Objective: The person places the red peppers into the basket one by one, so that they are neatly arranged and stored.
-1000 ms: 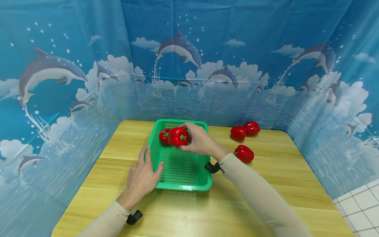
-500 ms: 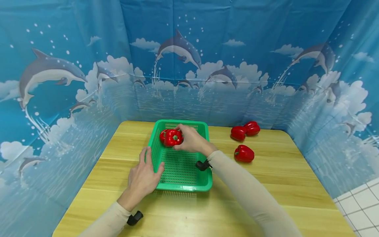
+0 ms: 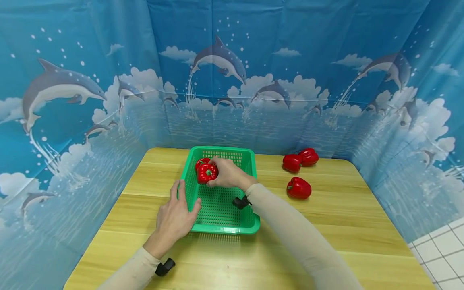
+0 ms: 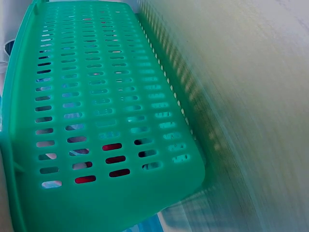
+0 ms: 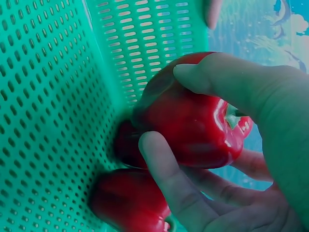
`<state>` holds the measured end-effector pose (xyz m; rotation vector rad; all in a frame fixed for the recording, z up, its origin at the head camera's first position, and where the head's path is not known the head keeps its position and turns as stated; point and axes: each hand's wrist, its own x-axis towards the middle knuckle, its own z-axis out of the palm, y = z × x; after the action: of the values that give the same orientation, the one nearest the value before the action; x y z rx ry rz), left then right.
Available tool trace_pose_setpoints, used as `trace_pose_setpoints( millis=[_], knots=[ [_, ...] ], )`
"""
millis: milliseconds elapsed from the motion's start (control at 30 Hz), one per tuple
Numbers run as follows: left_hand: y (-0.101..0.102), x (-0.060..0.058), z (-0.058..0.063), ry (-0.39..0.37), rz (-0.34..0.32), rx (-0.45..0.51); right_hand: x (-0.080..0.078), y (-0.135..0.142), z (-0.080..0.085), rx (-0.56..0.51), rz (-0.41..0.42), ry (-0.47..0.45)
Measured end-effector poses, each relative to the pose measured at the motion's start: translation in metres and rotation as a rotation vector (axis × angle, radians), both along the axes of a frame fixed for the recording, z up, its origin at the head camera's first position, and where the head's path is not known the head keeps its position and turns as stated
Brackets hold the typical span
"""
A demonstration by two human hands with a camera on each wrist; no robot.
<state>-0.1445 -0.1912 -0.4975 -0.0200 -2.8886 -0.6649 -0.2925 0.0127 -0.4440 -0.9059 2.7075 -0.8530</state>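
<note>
My right hand (image 3: 229, 173) grips a red bell pepper (image 3: 207, 173) by its sides, thumb and fingers around it, inside the green basket (image 3: 226, 230). The green stem faces me. Partly hidden behind it, another red bell pepper (image 3: 202, 162) lies in the basket's far left corner. Seen from the right wrist, a lower pepper (image 5: 130, 200) rests on the perforated bottom, and a darker red one (image 5: 128, 145) shows behind the held pepper. My left hand (image 3: 175, 213) rests at the basket's left rim with its fingers extended. The left wrist view shows the basket's slotted wall (image 4: 96, 111).
Three more red bell peppers lie on the wooden table (image 3: 326, 225) right of the basket: two touching peppers (image 3: 291, 162) farther back and a single pepper (image 3: 299, 188) nearer. A blue dolphin-print curtain (image 3: 232, 112) hangs behind the table and along its sides.
My right hand has carried the held pepper left and slightly toward me, over the left part of the basket. My left hand and the peppers on the table have stayed put.
</note>
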Motion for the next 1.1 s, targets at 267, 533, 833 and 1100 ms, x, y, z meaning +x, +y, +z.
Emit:
trace_pose_setpoints(
  millis=[267,533,833,1100],
  knots=[
    [0.001,0.0,0.001,-0.003,0.004,-0.002,-0.002,-0.008,-0.008,0.04,-0.026,0.004],
    [0.001,0.0,0.002,-0.008,0.006,0.0,-0.003,-0.011,-0.015,0.05,-0.045,-0.025],
    [0.001,0.001,0.003,-0.019,0.007,-0.006,0.0,-0.017,-0.017,0.057,-0.075,-0.055],
    [0.002,0.002,0.004,-0.022,0.007,-0.003,0.0,-0.019,-0.017,0.055,-0.081,-0.068]
  ],
)
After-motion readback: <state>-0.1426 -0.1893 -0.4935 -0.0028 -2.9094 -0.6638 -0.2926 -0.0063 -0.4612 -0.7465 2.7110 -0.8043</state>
